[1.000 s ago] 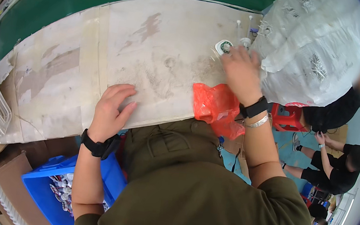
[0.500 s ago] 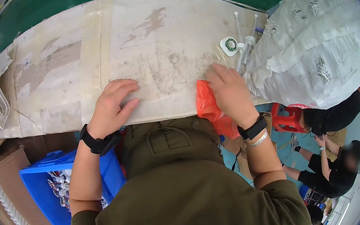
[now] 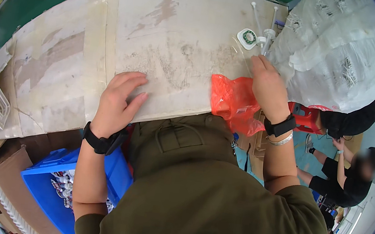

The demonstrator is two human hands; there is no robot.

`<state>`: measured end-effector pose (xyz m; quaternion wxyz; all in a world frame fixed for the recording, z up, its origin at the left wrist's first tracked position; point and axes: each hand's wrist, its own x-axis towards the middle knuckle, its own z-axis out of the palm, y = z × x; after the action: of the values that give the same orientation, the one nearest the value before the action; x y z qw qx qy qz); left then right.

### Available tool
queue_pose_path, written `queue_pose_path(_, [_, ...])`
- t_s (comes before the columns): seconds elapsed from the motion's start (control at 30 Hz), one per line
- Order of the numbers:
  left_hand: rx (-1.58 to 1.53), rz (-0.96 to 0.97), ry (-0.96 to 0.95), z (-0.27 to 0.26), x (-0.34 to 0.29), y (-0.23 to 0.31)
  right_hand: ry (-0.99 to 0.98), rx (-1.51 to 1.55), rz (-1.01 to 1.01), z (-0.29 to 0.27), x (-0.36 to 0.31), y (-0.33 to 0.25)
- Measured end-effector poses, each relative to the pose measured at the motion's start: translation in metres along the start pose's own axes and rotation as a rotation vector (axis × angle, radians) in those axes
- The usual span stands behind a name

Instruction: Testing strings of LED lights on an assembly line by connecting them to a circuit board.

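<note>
Fingers of our left hand (image 3: 116,100) are slightly curled, the thumb apart from them, and we see nothing between them; the hand lies over the worn pale tabletop (image 3: 185,22) near its front edge. Those of our right hand (image 3: 269,87) look close together and point up the table toward a clear tube (image 3: 266,47); whether they touch or pinch anything, we cannot tell.

Just beside that hand lies the red plastic bag (image 3: 232,97), partly on the table and partly over its edge. We judge it thin, light and limp, apt to slide and crumple, so a bunched fold on the tabletop should give us a surer hold than the loose overhang.

The tube lies near the far right corner, between a white piece with a green ring (image 3: 246,37) and the bulky white sack (image 3: 337,56). It looks stiff, light and smooth, perhaps ready to roll; we would take it around the middle with a gentle pinch, since clear plastic may crack. By our left forearm stands the blue bin (image 3: 48,184).
</note>
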<state>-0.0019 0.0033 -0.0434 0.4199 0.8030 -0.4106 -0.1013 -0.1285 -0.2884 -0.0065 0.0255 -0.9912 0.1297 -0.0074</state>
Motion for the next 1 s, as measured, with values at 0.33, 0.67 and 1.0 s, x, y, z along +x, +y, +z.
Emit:
queue_pose_path(0.33, [-0.004, -0.001, -0.008, 0.0, 0.001, 0.0, 0.098, -0.176, -0.083, 0.026, 0.0, -0.008])
queue_pose_path(0.67, [0.0, -0.006, -0.011, 0.0, 0.002, 0.001, 0.115, -0.208, -0.117, 0.026, 0.01, -0.012])
queue_pose_path(1.0, [-0.004, -0.003, -0.013, -0.003, 0.002, 0.001, 0.198, -0.295, -0.137, 0.028, 0.021, -0.017])
